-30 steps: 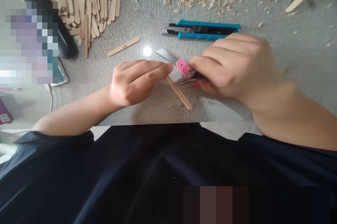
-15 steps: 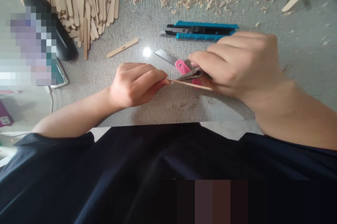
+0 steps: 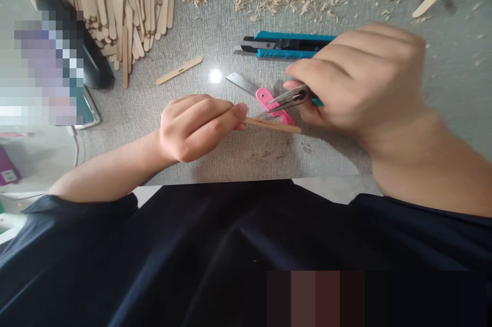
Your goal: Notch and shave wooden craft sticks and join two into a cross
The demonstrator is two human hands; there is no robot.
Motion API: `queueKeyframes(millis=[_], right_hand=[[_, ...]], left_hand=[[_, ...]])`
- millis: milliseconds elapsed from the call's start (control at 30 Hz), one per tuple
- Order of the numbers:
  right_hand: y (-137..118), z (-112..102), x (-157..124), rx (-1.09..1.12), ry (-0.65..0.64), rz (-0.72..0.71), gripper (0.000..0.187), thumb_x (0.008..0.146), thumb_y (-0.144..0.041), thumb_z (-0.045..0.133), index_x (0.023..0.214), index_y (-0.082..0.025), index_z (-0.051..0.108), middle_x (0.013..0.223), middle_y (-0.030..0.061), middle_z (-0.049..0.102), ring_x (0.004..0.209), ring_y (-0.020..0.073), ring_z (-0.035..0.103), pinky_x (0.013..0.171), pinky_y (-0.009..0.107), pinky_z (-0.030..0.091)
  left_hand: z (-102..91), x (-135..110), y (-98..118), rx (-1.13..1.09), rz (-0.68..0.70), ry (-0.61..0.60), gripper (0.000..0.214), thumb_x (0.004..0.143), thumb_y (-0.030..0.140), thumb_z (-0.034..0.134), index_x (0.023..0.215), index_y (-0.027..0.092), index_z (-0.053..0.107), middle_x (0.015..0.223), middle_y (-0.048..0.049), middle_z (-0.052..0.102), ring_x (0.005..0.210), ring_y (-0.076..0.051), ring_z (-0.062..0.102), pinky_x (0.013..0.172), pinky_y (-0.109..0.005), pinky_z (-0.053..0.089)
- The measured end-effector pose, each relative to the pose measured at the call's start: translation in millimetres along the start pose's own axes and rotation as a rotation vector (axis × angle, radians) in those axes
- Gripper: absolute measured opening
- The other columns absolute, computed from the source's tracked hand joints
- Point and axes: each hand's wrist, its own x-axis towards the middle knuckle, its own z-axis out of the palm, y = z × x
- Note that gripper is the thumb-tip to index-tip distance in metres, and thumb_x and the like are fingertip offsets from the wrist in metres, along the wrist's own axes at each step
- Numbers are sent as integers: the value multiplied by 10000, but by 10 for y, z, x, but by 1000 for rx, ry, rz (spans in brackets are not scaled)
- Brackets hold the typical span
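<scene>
Wooden stick (image 3: 273, 126) occupies left grip (image 3: 200, 127) and pliers (image 3: 299, 95) right grip (image 3: 361, 78) above textured grey tabletop (image 3: 134, 104).

I hold the left hand (image 3: 202, 126) in a pinch, its back upward and fingers bent; the right hand (image 3: 365, 73) curls into a fist-like grip, and both forearms (image 3: 111, 169) angle inward.

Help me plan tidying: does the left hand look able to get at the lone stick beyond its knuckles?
Likely yes: the lone stick lies just beyond the left hand, and nothing visible stands between them, though that hand pinches the notched stick and might need to release it first.
</scene>
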Motion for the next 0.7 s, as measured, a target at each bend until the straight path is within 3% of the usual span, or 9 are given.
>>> queueKeyframes(millis=[100, 233, 400, 500, 700], right_hand=[[-24, 5, -5, -33, -16, -91, 687, 1239, -606, 239, 941, -281, 766, 843, 43, 711, 912, 244, 696, 842, 468, 473], [-31, -26, -10, 22, -48, -91, 676, 1246, -574, 253, 898, -282, 752, 861, 50, 702, 930, 254, 704, 845, 470, 485], [-31, -51, -2, -34, -114, -135, 658, 1238, -576, 280, 956, -272, 790, 890, 79, 705, 947, 273, 685, 863, 486, 475], [-15, -63, -11, -44, -102, -153, 660, 1243, -576, 284, 914, -273, 768, 791, 59, 620, 890, 254, 655, 817, 469, 443], [-39, -76, -27, 5, -71, -138, 692, 1256, -568, 265, 850, -261, 734, 716, 37, 528, 862, 228, 632, 810, 459, 417]], left_hand=[[-12, 17, -6, -8, 23, 1, 164, 1086, 101, 761, 1217, 191, 799, 912, 29, 822, 720, -80, 796, 660, -167, 687], [3, 31, -17, -16, 31, -2, 132, 1053, 86, 779, 1151, 165, 815, 906, 19, 821, 706, -90, 790, 651, -170, 689], [57, -30, -47, -110, -26, 60, 188, 1051, 113, 798, 1188, 234, 841, 887, 23, 817, 677, -105, 792, 607, -187, 674], [50, -134, -62, -161, -100, -38, 233, 1073, 199, 801, 1292, 275, 825, 895, 9, 812, 720, -129, 810, 641, -221, 691], [-12, -267, -31, -156, -226, -217, 184, 1158, 343, 696, 1253, 258, 829, 859, -17, 786, 709, -133, 771, 685, -259, 689]])
